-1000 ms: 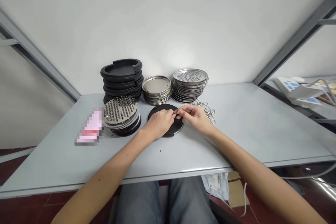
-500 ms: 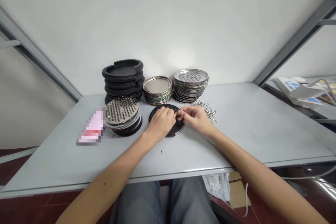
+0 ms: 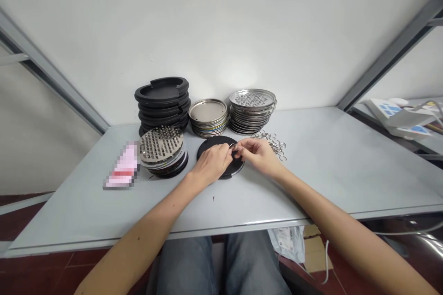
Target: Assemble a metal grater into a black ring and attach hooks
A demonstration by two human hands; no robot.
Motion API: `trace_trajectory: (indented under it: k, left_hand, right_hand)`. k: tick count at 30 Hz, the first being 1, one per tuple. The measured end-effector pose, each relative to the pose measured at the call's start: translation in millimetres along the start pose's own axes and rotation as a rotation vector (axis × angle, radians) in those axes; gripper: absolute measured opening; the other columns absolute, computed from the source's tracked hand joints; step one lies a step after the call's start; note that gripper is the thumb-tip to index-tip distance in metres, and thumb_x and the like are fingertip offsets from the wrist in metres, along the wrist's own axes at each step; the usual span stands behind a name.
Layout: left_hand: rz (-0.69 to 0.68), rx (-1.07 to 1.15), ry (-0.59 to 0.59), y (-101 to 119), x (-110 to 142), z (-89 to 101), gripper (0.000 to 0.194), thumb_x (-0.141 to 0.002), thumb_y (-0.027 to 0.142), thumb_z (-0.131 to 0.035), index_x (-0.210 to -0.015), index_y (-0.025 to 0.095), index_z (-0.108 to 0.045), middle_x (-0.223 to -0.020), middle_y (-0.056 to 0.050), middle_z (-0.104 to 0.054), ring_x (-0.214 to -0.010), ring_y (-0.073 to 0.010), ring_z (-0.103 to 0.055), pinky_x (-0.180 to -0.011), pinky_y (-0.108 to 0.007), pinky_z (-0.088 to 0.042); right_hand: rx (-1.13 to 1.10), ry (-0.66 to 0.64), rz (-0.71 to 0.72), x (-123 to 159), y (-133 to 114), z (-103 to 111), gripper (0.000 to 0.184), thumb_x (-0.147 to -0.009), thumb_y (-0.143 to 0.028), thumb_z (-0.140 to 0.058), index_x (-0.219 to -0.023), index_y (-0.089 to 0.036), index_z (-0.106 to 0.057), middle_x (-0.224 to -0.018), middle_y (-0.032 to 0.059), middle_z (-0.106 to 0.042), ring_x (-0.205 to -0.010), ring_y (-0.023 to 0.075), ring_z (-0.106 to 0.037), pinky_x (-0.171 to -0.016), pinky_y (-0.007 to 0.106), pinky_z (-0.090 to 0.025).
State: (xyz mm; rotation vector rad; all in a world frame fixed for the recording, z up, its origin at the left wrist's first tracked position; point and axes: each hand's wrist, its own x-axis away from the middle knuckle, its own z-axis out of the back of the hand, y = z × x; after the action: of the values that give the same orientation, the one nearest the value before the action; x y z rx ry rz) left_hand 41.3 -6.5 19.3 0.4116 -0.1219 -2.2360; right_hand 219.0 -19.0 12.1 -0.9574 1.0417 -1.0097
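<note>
Both left hand (image 3: pixel 212 161) and right hand (image 3: pixel 260 154) pinch a small metal piece (image 3: pixel 233 146), best held steady over the black disc (image 3: pixel 236 166).

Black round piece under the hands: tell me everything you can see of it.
The black round piece is a shallow disc that looks like matte plastic or rubber, though the material cannot be confirmed. It lies flat on the grey table, in front of the middle stack of metal discs. Its near right edge shows a paler, shinier band. The left hand hides much of it, and the right hand overlaps its right edge; whether either touches it is unclear.
</note>
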Motion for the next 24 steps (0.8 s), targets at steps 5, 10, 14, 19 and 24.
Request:
trace_trajectory:
  k: [5, 10, 14, 19, 24]
  left_hand:
    - [0.000, -0.001, 0.006, -0.2, 0.7, -1.0, 0.021, -0.096, 0.019, -0.034, -0.081, 0.018, -0.049, -0.081, -0.005, -0.062, -0.079, -0.0192, -0.060, -0.070, -0.029, -0.043]
    - [0.012, -0.002, 0.001, 2.0, 0.4, -2.5, 0.018, -0.095, 0.018, -0.038, -0.081, 0.018, -0.050, -0.081, -0.005, -0.062, -0.080, -0.0192, -0.059, -0.070, -0.029, -0.043]
    - [0.010, -0.013, -0.028, 3.2, 0.1, -2.1, 0.018, -0.094, 0.018, -0.039, -0.079, 0.018, -0.050, -0.080, -0.005, -0.061, -0.079, -0.0196, -0.059, -0.071, -0.029, -0.043]
    - [-0.007, -0.012, 0.017, 2.6, 1.0, -1.8, 0.022, -0.096, 0.018, -0.033, -0.081, 0.019, -0.049, -0.080, -0.005, -0.060, -0.079, -0.0203, -0.056, -0.071, -0.031, -0.042]
    - [-0.021, 0.057, 0.067, 1.2, 2.9, -3.3, 0.025, -0.096, 0.019, -0.031, -0.077, 0.020, -0.047, -0.077, -0.003, -0.058, -0.077, -0.0191, -0.054, -0.071, -0.031, -0.040]
  right_hand:
    - [0.023, 0.007, -0.016, 0.6, 1.5, 0.6, 0.013, -0.079, -0.026, -0.058, -0.080, -0.014, -0.065, -0.071, 0.0045, -0.069, -0.067, 0.0160, -0.066, -0.059, 0.024, -0.051]
    - [0.118, -0.047, -0.032, 2.8, 0.9, -1.7, 0.013, -0.076, -0.019, -0.055, -0.077, -0.014, -0.066, -0.065, 0.0022, -0.068, -0.061, 0.0132, -0.062, -0.058, 0.022, -0.048]
    - [0.110, -0.109, -0.050, 3.9, -1.3, -3.8, 0.014, -0.077, -0.020, -0.055, -0.075, -0.014, -0.067, -0.062, 0.0009, -0.066, -0.058, 0.0116, -0.060, -0.056, 0.021, -0.046]
    - [0.079, -0.065, -0.060, 3.0, -2.1, -2.5, 0.013, -0.077, -0.023, -0.057, -0.078, -0.014, -0.066, -0.061, 0.0007, -0.066, -0.056, 0.0111, -0.059, -0.055, 0.021, -0.044]
    - [0.072, -0.058, -0.046, 3.5, -1.6, -2.3, 0.014, -0.077, -0.025, -0.058, -0.077, -0.014, -0.066, -0.064, 0.0021, -0.067, -0.060, 0.0127, -0.061, -0.059, 0.023, -0.047]
